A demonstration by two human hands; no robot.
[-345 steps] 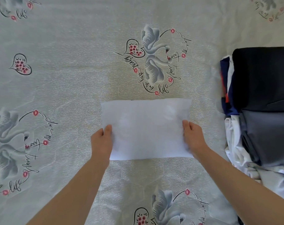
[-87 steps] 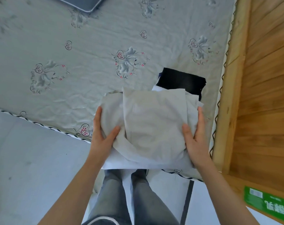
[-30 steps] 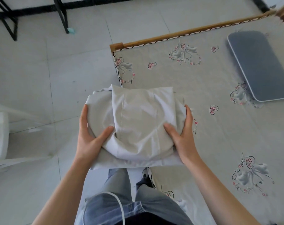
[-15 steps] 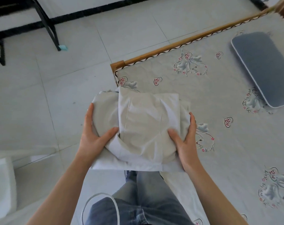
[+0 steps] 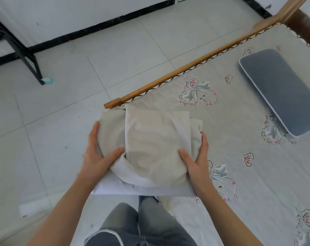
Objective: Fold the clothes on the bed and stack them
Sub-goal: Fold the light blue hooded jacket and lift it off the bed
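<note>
Covering the right side of the view, the bed (image 5: 248, 174) has a pale sheet printed with swans and hearts, and its wooden rail (image 5: 186, 68) runs along the far edge; the near and right parts are cut off by the frame. The tiled floor (image 5: 53, 121) fills the left side. A grey pillow (image 5: 278, 89) lies flat on the bed, well apart from the hands. The stack of folded clothes (image 5: 150, 144) (beige on top, white below) is held in the air over the corner of the bed, hiding that corner. The left hand (image 5: 97, 157) and right hand (image 5: 196, 162) grip its sides, thumbs on top; the fingers under it are hidden.
</note>
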